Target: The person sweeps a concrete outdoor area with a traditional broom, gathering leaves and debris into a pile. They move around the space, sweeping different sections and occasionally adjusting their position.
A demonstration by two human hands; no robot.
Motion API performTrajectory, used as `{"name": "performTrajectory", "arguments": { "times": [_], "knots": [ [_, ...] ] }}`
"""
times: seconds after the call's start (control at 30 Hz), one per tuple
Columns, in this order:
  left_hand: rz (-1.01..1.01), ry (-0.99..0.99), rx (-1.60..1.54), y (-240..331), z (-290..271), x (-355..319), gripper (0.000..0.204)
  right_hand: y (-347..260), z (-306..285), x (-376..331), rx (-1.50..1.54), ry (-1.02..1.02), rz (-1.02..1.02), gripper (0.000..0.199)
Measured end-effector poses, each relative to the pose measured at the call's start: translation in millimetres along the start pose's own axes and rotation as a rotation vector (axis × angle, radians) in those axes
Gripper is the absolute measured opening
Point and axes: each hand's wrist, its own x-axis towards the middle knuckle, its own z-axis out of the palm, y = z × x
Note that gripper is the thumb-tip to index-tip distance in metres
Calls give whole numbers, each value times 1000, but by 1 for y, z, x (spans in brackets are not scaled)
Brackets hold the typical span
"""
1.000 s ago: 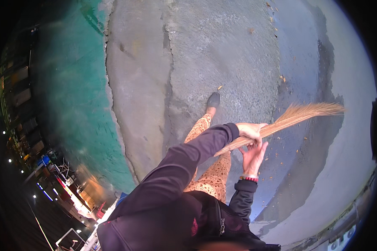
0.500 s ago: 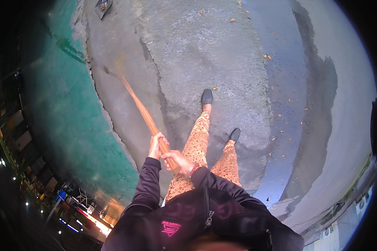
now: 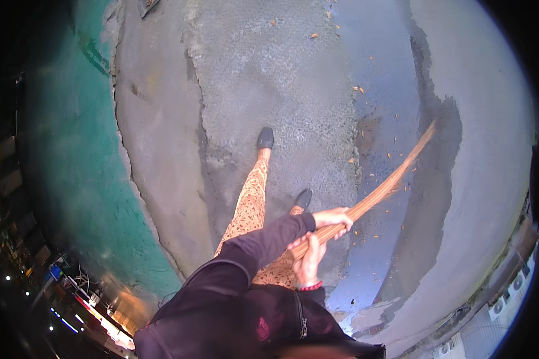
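Note:
A long broom of thin brown twigs [image 3: 382,190] points out to the far right, its bristle tips over the dark wet patch of ground. My left hand [image 3: 334,221], reached across my body, wraps around the bundle higher up. Closer to me, my right hand [image 3: 309,261], with a red bracelet at the wrist, grips the broom near its butt end. Both hands are closed on it. Small yellow-brown leaves [image 3: 389,155] lie scattered around the broom on the bluish strip of ground.
My feet in dark shoes [image 3: 265,138] stand on rough grey concrete [image 3: 293,72]. Green-painted ground [image 3: 72,155] lies left, past a cracked raised edge. At the upper left is part of a dustpan-like object [image 3: 147,6]. Lit stalls or equipment [image 3: 102,311] show lower left.
The broom has swung from the left side across to the right, carried by both hands. My left arm now crosses in front of my body. The view has shifted slightly right.

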Motion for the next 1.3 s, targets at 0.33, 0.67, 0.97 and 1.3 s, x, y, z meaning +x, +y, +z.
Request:
{"name": "performTrajectory", "arguments": {
  "times": [0.33, 0.67, 0.97, 1.3],
  "knots": [
    [514, 1162, 31, 16, -140, -229, 64, 114, 81, 29, -221, -791, 908, 28],
    [463, 1356, 171, 217, -240, -199, 27, 58, 274, 157, 184, -516, 1018, 14],
    [79, 257, 775, 286, -85, 23, 93, -23, 212, 183, 88, 4, -2, 19],
    [527, 874, 271, 248, -115, -168, 79, 11, 251, 101, -408, -508, 450, 14]
  ]
}}
